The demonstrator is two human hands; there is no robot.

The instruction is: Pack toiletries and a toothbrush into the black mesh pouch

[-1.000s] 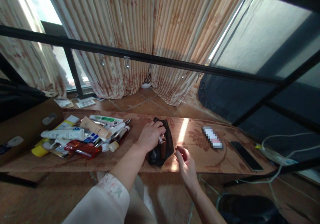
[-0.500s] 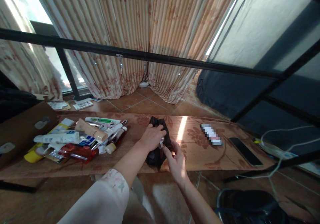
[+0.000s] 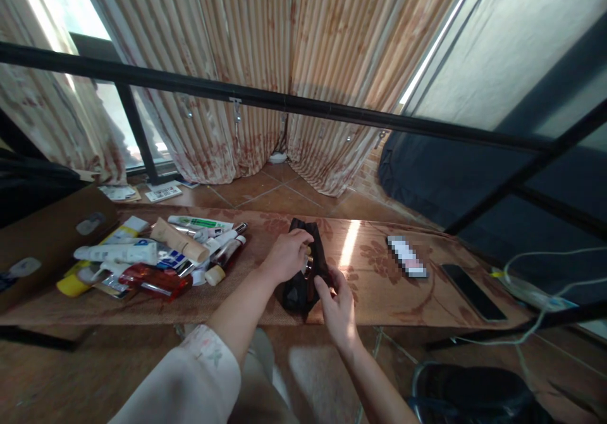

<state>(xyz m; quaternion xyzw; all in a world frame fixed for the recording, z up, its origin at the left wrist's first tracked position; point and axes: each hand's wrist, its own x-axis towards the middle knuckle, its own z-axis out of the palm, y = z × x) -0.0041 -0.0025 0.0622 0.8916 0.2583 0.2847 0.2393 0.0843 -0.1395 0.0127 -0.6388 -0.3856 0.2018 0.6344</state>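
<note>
A black fabric pouch (image 3: 294, 296) lies on the cloth-covered bench in front of me, its mouth held apart. My left hand (image 3: 286, 256) reaches over the opening with fingers bent and closed; what they grip, if anything, is hidden. Just by those fingertips, a small shiny item (image 3: 310, 264) shows inside the mouth, too small to name. On the pouch's right side, my right hand (image 3: 338, 304) pinches the edge between thumb and fingers. Left of the pouch lies a heap of toiletries, with a red bottle (image 3: 156, 282), a beige tube (image 3: 177, 239) and a white tube (image 3: 118, 252).
Two phones lie to the right, one with a blurred screen (image 3: 406, 256) and one dark phone (image 3: 473, 292). A cardboard box (image 3: 52, 241) stands at the left end of the bench (image 3: 374, 297). A black metal rail (image 3: 265, 98) crosses beyond it. White cables (image 3: 526, 323) hang at right.
My left fingers have moved from the pouch's top into its mouth, which is spread wider. The small shiny item sits lower between the black sides. My right hand still holds the edge.
</note>
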